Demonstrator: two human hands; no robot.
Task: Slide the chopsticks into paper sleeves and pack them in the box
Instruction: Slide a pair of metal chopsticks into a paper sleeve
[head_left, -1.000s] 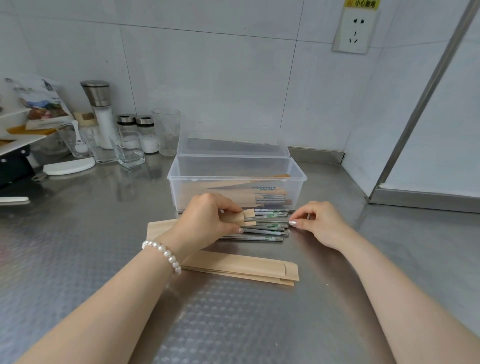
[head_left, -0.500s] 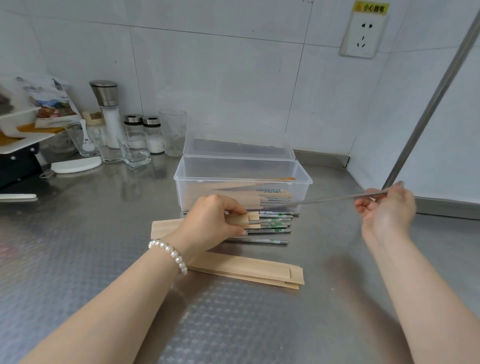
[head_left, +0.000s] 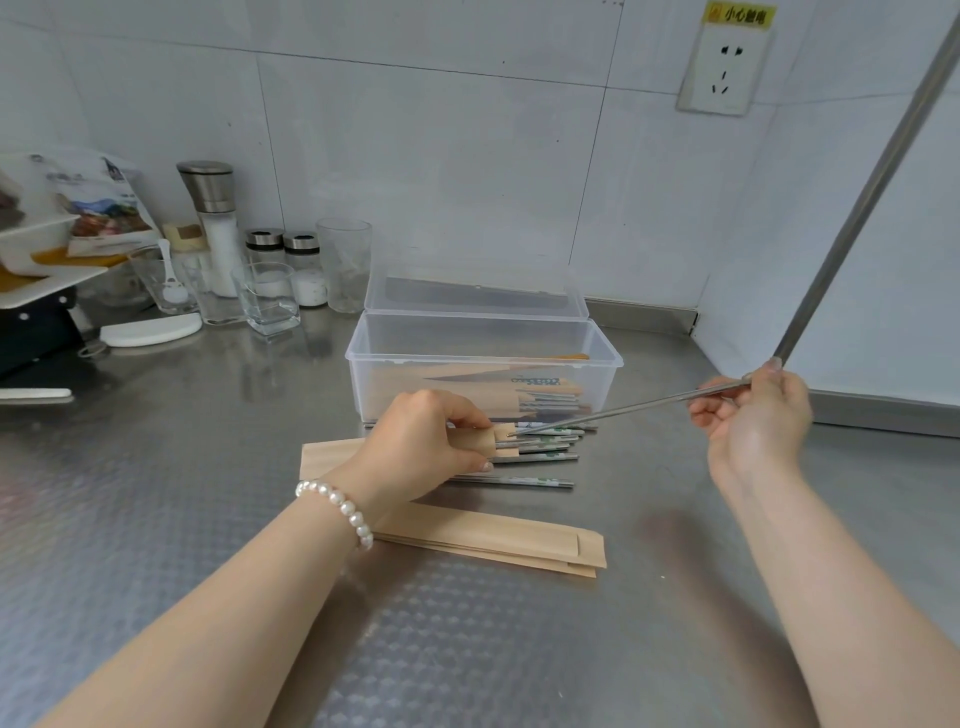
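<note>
My left hand (head_left: 431, 447) pinches the open mouth of a brown paper sleeve (head_left: 500, 439) just above the steel counter. My right hand (head_left: 753, 415) grips the thick end of a metal chopstick (head_left: 623, 411), whose tip touches the sleeve's mouth. Several loose metal chopsticks (head_left: 540, 457) with green marks lie under and right of my left hand. A stack of empty brown sleeves (head_left: 493, 540) lies nearer to me. The clear plastic box (head_left: 483, 364) stands open behind them, its lid tipped back, with several sleeved chopsticks inside.
Glasses (head_left: 267, 299), salt shakers (head_left: 306, 270), a tall grinder (head_left: 215, 223) and a white dish (head_left: 150, 330) crowd the back left of the counter. A slanted metal pole (head_left: 857, 202) and a wall close off the right. A socket (head_left: 722, 67) sits high on the wall.
My right hand lifted one chopstick off the pile, drew it out to the right, then brought its tip to the mouth of the sleeve. My left hand stayed on the sleeve.
</note>
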